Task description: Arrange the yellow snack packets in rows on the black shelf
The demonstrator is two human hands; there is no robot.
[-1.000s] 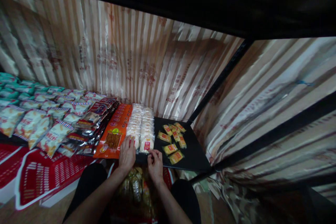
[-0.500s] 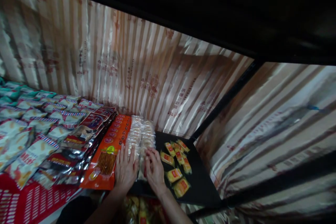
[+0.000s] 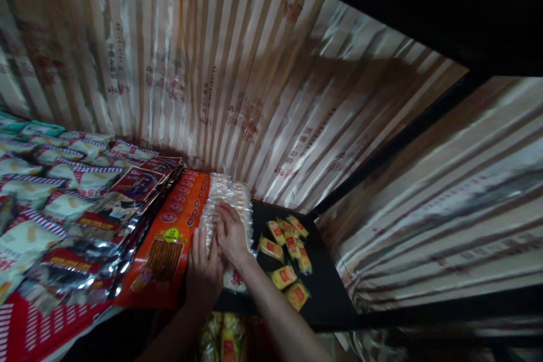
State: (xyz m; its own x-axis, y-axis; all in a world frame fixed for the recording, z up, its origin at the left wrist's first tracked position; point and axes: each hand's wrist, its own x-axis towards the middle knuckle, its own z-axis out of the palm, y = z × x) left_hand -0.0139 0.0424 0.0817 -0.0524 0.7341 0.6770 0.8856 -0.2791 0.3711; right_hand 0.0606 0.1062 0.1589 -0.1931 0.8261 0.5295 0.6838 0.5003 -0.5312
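Note:
My left hand (image 3: 205,266) lies with fingers stretched out along the seam between an orange snack bag (image 3: 169,220) and the clear packs of pale snacks (image 3: 241,209). Its fingers touch the near left part of the clear packs. Over the top of these packs rests my right hand (image 3: 231,232), fingers extended to the left and holding nothing I can see. The clear packs lie in two rows side by side, partly covered by both hands. Stick-shaped snacks show through the window of the orange bag.
Small yellow wrapped snacks (image 3: 283,277) are scattered on the black shelf (image 3: 326,294) at right. Dark bags (image 3: 102,220) and white snack bags (image 3: 85,178) fill the left, above a red basket (image 3: 46,328). A black post (image 3: 394,136) and striped sheeting (image 3: 254,96) stand behind.
My right hand has moved left and farther up the clear packs, nearer my left hand. The two rows of packs now sit closer together. The view has also tilted.

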